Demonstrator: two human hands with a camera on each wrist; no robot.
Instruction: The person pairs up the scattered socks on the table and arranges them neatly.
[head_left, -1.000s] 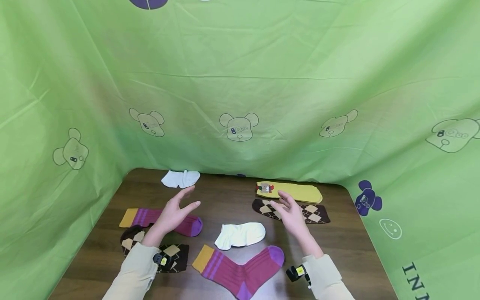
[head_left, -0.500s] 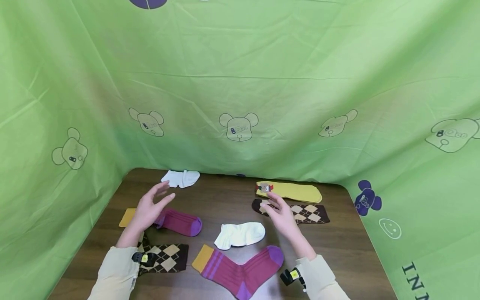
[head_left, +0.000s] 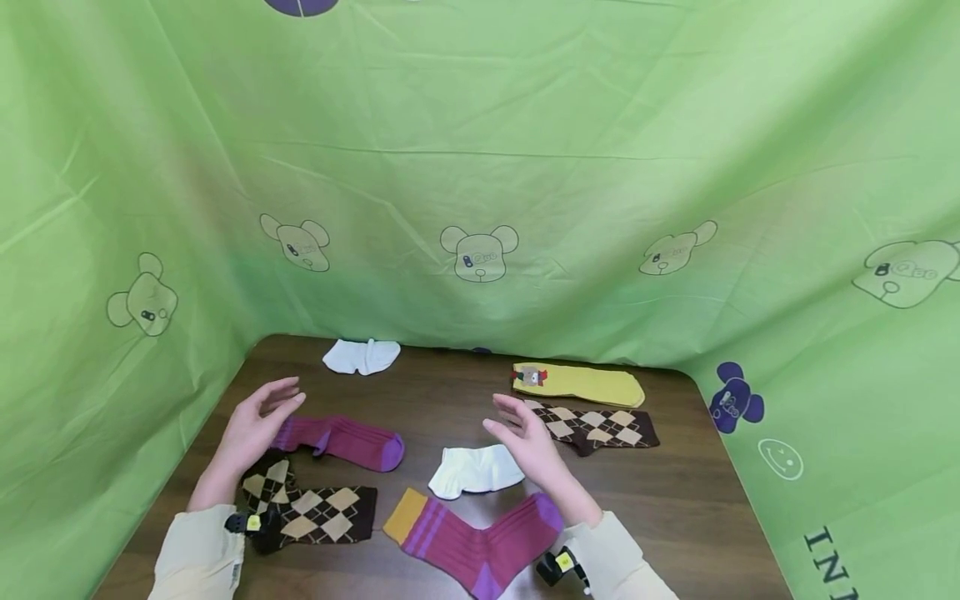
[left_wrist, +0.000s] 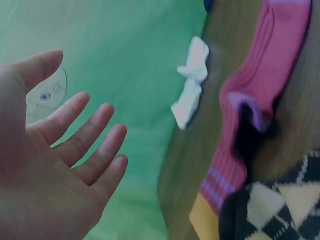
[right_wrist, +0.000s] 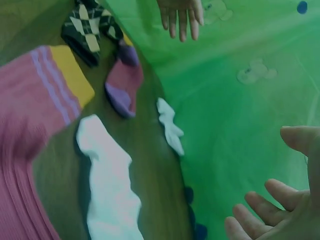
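Observation:
My left hand (head_left: 251, 427) hovers at the left, fingers loosely bent and holding nothing. It overlaps the yellow cuff end of a magenta sock (head_left: 363, 443) in the head view. Nearer to me lies a dark argyle sock (head_left: 330, 512), bent at the heel. My right hand (head_left: 529, 443), relaxed and holding nothing, overlaps the toe ends of a white ankle sock (head_left: 474, 471) and a second argyle sock (head_left: 615, 427). Below it a second magenta sock (head_left: 487, 546) lies spread in front, its yellow cuff to the left. Both palms face inward, thumbs apart from the fingers.
Another white ankle sock (head_left: 362, 357) lies at the table's back left. At the back right is a yellow sock (head_left: 592, 384) with an animal figure at its cuff. A green curtain (head_left: 480, 192) encloses the back and sides of the wooden table (head_left: 690, 500).
My left hand has moved left and slightly toward me, off the middle of the left magenta sock. My right hand has drifted left and nearer, from the right argyle sock toward the white one. The socks lie unchanged.

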